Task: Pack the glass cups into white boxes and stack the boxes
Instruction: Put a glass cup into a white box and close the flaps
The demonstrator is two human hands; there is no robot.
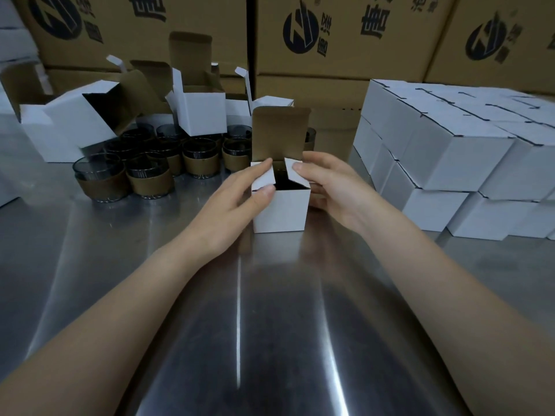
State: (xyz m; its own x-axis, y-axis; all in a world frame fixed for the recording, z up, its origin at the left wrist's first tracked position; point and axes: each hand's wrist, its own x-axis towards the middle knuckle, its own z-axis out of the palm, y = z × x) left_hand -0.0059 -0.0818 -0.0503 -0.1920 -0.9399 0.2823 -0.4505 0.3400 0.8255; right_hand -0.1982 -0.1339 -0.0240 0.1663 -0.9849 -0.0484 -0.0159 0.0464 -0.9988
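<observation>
A small white box stands on the steel table in the middle, its brown-lined lid flap upright. My left hand presses the left side flap down with its forefinger, the thumb on the box's front corner. My right hand holds the right side of the box and folds the right flap inward with its thumb. A dark gap between the flaps shows the inside; what is in it I cannot make out. Several glass cups with brown sleeves stand at the left behind the box.
Open empty white boxes lie and stand at the back left around the cups. A two-layer stack of closed white boxes fills the right side. Large brown printed cartons wall off the back. The steel table reaches toward me.
</observation>
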